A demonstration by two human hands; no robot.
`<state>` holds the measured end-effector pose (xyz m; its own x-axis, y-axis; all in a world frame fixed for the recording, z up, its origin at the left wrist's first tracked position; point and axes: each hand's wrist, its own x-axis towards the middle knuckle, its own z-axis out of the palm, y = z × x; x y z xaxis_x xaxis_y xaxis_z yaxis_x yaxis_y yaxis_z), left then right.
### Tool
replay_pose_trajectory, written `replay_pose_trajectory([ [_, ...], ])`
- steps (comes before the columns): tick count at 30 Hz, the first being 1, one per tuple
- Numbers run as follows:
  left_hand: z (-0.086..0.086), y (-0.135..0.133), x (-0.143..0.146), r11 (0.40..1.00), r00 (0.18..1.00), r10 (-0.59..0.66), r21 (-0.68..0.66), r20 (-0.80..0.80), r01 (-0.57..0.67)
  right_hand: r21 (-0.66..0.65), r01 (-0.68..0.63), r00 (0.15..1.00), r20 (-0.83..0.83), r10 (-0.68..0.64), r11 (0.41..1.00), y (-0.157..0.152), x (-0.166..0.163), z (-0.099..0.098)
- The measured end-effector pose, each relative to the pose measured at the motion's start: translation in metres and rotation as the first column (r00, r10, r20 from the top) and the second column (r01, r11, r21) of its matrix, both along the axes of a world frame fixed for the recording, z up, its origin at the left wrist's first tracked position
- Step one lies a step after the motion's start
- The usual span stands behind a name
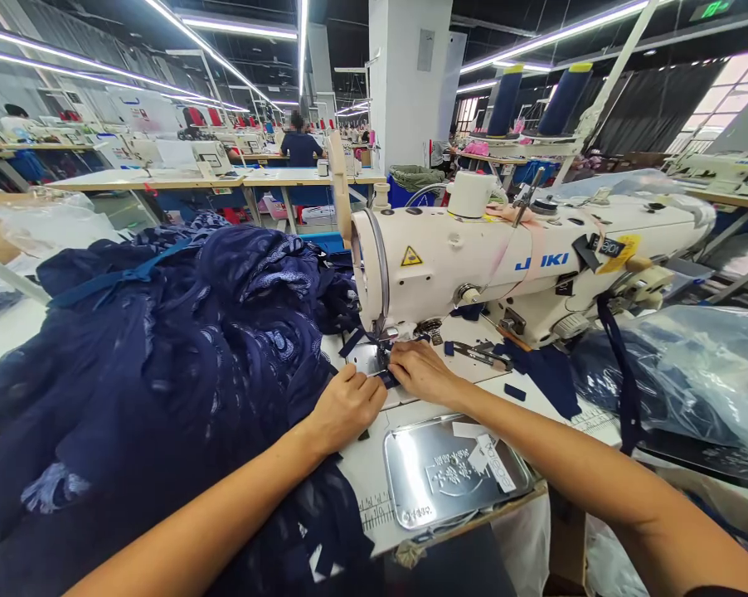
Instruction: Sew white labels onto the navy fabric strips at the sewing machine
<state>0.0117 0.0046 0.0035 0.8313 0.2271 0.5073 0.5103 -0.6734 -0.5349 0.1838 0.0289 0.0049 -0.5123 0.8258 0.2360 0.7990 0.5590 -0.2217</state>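
Note:
A white sewing machine [504,257] stands on the table in front of me. Both my hands rest just below its needle. My left hand [347,406] is curled, its fingers pinching a small navy fabric piece [387,379] at the needle plate. My right hand [420,371] presses down on the same piece from the right, fingers closed together. A large heap of navy patterned fabric [162,356] lies to the left, under my left forearm.
A shiny metal tray [411,489] with white labels sits at the table's front edge. Scissors and navy scraps [479,355] lie under the machine arm. Clear plastic bags [691,373] of dark fabric are at right. Other workstations and a seated person [299,141] are behind.

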Motion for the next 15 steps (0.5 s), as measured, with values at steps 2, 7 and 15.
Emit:
replay_pose_trajectory([
  [2, -0.0003, 0.0007, 0.0020, 1.000, 1.000, -0.003, -0.011, -0.011, 0.003, -0.012, 0.006, 1.000, -0.014, -0.006, 1.000, 0.0012, -0.0018, 0.0007],
  [7, -0.0002, 0.0019, 0.0050, 0.999, 0.999, 0.004, -0.043, -0.049, -0.006, -0.024, -0.008, 0.999, -0.044, 0.007, 1.000, 0.0025, -0.0021, 0.0009],
  [15, -0.0004, -0.0008, 0.0071, 0.996, 0.994, 0.026, -0.084, -0.103, -0.035, -0.007, -0.010, 0.996, -0.088, 0.009, 1.000, 0.0005, -0.0013, -0.0011],
])
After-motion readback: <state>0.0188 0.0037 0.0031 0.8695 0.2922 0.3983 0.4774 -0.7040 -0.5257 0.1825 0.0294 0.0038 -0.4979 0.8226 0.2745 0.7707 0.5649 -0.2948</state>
